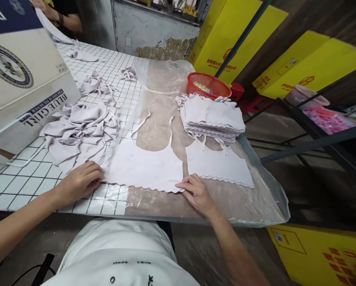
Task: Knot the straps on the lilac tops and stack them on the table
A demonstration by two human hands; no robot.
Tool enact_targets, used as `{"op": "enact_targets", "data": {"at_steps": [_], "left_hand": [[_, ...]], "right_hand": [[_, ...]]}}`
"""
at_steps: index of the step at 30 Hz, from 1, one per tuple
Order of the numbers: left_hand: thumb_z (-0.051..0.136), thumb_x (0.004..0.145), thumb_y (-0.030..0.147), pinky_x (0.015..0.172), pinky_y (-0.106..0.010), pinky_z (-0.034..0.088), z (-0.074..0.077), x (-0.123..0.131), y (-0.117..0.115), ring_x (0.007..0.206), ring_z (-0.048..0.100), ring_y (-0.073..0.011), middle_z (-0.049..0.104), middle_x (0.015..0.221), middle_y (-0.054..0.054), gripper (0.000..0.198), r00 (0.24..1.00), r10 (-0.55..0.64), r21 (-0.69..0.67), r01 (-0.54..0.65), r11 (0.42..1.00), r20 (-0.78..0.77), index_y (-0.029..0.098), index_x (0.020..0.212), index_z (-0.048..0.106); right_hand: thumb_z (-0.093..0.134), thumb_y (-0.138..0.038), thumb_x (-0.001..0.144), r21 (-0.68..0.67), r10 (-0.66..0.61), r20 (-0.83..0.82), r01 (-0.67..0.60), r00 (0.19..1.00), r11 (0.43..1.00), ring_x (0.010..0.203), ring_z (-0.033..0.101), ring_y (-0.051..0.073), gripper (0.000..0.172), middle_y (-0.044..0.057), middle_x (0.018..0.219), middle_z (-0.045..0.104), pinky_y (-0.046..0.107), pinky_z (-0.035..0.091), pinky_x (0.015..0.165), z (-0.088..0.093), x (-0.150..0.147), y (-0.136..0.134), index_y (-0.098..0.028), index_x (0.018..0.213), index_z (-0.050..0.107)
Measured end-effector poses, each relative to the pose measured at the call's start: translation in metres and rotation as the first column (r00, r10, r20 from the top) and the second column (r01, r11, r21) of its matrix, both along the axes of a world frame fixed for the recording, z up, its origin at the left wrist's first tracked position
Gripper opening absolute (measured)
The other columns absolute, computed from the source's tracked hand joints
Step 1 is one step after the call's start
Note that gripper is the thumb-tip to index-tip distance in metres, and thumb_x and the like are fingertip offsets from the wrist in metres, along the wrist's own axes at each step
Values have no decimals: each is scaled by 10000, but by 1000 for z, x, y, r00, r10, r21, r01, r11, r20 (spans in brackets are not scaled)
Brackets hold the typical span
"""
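I am holding both forearms outstretched, my left grip curling palm-down, my right grip pinching with bent fingers.

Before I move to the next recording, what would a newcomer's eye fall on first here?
Probably the pale garment spread flat at front centre, with the left hand at its lower left corner and the right hand at its lower right. Next, likely the bright yellow boxes at upper right, and the big Blue Girl carton at far left, beside a loose heap of pale fabric.
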State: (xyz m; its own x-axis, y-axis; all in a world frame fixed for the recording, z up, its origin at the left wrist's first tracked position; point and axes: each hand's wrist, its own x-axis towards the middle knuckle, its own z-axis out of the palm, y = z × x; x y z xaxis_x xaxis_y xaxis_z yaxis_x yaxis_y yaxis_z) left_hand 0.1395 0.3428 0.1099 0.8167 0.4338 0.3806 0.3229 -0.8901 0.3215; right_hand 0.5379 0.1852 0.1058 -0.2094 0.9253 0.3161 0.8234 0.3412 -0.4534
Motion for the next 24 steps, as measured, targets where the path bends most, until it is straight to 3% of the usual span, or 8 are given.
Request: {"op": "enact_targets", "data": {"at_steps": [6,8,11,14,17,19,21,24], "left_hand": [[546,922,260,794,-355,518,9,-16,-14,903,619,-217,670,1015,-67,104,1000,-6,-84,5,996,-5,226,922,645],[523,940,300,916,-397,510,5,-13,-13,1093,609,-262,633,1250,-86,243,1000,21,-67,-22,998,-16,245,1150,632],[453,979,387,1096,-474,418,-8,-6,-12,1376,445,-321,451,1528,-92,505,992,65,-4,-66,998,-105,263,1468,424],[439,981,480,1117,-484,408,-20,-6,-11,1425,390,-325,431,1552,-91,627,980,81,18,-79,997,-182,254,1548,299],[422,992,424,1099,-501,431,-18,1,-7,1416,400,-321,445,1539,-96,554,981,122,21,-120,993,-148,258,1517,359],[427,993,381,1068,-519,458,-11,22,-1,1377,442,-327,514,1472,-116,457,990,115,46,-112,993,-85,239,1425,479],[429,997,350,1039,-519,486,-3,60,5,1323,496,-325,596,1370,-127,366,998,36,65,-33,997,-52,209,1301,574],[395,1007,301,1042,-497,497,4,139,13,1273,547,-306,628,1312,-152,325,986,-164,58,166,984,-43,158,1196,618]], "right_hand": [[521,-175,937,-146,5,92,8,996,989,1006,604,233,250,82,1032,680,425,483,871,23,-4,-30,-246,1086,709],[502,-270,969,-186,2,120,20,993,982,1169,571,260,298,110,1190,662,459,466,966,29,-10,-31,-240,1220,660],[454,-415,995,-234,16,183,28,983,972,1361,455,296,464,144,1379,590,518,398,1079,28,-18,-31,-216,1406,532],[422,-434,1007,-302,26,208,39,978,953,1380,451,293,488,153,1427,560,532,382,1099,24,-18,-32,-206,1430,507],[468,-414,989,-248,-17,128,49,992,968,1304,523,282,442,144,1373,600,506,425,1063,32,-9,-23,-232,1384,548],[505,-397,969,-194,-70,31,75,997,978,1189,592,262,381,131,1266,654,455,472,1004,44,-2,-2,-235,1298,606],[526,-366,950,-220,-181,-51,165,982,961,1052,638,228,295,108,1141,687,383,505,924,56,2,32,-221,1167,662],[573,-326,903,-379,-436,-30,393,899,837,910,648,202,172,75,961,704,323,494,848,65,3,100,-195,899,685]]}}
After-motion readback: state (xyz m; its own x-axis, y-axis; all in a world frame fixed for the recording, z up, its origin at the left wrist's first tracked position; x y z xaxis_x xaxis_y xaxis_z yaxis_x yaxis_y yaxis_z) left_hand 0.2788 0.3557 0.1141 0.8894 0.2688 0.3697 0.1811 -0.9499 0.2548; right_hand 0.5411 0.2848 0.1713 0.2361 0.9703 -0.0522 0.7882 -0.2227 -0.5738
